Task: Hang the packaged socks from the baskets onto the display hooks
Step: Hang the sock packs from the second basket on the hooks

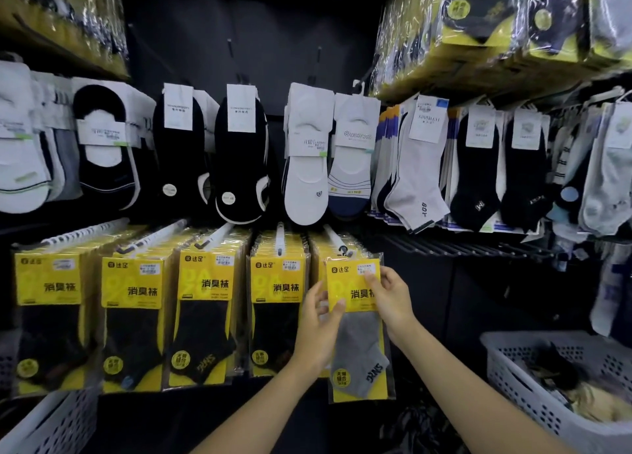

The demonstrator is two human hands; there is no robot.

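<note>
At the right-hand end of the lower row, you have the grey sock pack held up with its top edge just under the tip of the hook; your left hand pinches the pack's left edge, thumb on the front; your right hand pinches the yellow card near its top right corner. Whether the hanging hole is over the hook tip I cannot tell (the hole itself does not show). The risks, as I judge them: push before hole and tip line up, and the tip may crease or tear the thin wrapper; loosen either pinch too soon, and the pack may fall to the floor rather than into the basket on your right.
</note>
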